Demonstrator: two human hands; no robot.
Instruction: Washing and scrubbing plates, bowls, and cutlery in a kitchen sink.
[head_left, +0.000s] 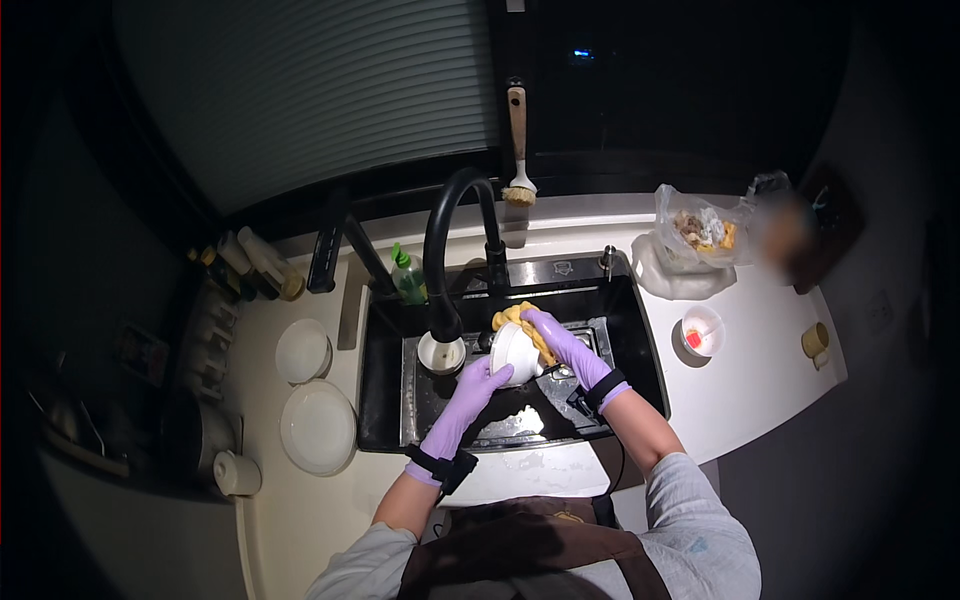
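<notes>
Over the black kitchen sink (652, 360), my left hand (474, 390), in a purple glove, grips a white bowl (513, 355) tilted on its side. My right hand (564, 346), gloved the same, holds a yellow cloth (517, 315) against the bowl's far side and base. A second white bowl (441, 353) sits in the sink, below the spout of the black faucet (437, 247). Whether water is running cannot be told.
White bowl (303, 350) and white plate (318, 427) lie left. A green pump bottle (409, 277) stands behind the sink; a brush (518, 142) hangs above. Right are a plastic bag of scraps (697, 232), a white cup with something red (703, 331) and a yellow mug (815, 341).
</notes>
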